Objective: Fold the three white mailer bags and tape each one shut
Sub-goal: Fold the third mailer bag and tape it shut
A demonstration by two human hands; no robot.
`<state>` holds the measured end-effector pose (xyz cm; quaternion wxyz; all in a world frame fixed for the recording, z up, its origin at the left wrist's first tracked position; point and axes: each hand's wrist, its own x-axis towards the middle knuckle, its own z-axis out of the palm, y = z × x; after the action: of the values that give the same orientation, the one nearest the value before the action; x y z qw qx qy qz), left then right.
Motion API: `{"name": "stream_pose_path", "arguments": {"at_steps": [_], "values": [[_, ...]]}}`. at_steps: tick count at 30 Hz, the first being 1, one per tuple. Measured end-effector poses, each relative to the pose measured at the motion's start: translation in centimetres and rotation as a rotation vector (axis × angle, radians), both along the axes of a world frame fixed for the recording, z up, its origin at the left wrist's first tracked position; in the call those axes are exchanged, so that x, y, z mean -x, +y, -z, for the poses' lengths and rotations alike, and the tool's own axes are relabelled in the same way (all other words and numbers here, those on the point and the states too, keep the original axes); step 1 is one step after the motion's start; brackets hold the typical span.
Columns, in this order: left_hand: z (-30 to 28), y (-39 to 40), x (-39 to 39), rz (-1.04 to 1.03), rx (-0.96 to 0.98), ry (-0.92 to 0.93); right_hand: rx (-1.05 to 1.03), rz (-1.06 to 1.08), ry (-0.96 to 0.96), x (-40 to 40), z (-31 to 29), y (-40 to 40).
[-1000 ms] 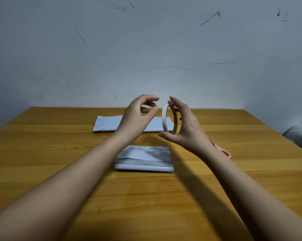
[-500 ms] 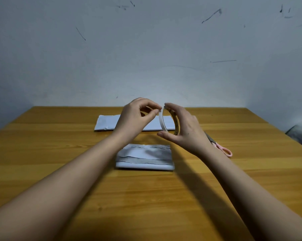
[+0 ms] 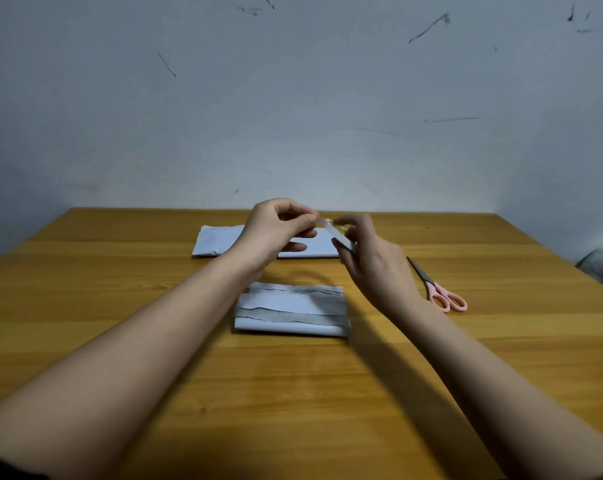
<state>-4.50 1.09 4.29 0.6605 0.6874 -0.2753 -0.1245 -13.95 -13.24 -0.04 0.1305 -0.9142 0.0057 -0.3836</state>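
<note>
Both hands hover raised above the folded mailer bag [image 3: 293, 311]: my right hand [image 3: 369, 261] grips the tape roll [image 3: 341, 237], my left hand [image 3: 276, 230] pinches its free end.

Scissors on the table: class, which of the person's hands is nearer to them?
Right. The right hand, holding the tape roll, hovers just left of the scissors; the left hand is farther left, beyond the roll, pinching the tape end.
</note>
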Motion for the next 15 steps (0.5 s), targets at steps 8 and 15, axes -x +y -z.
{"name": "stream_pose_path", "arguments": {"at_steps": [8, 15], "values": [[0.6, 1.9, -0.6, -0.028, -0.238, -0.007, 0.326, -0.117, 0.177, 0.8, -3.0, -0.7], [1.7, 5.1, -0.8, -0.023, -0.426, 0.042, 0.456, -0.259, 0.244, 0.7, -2.9, 0.9]]}}
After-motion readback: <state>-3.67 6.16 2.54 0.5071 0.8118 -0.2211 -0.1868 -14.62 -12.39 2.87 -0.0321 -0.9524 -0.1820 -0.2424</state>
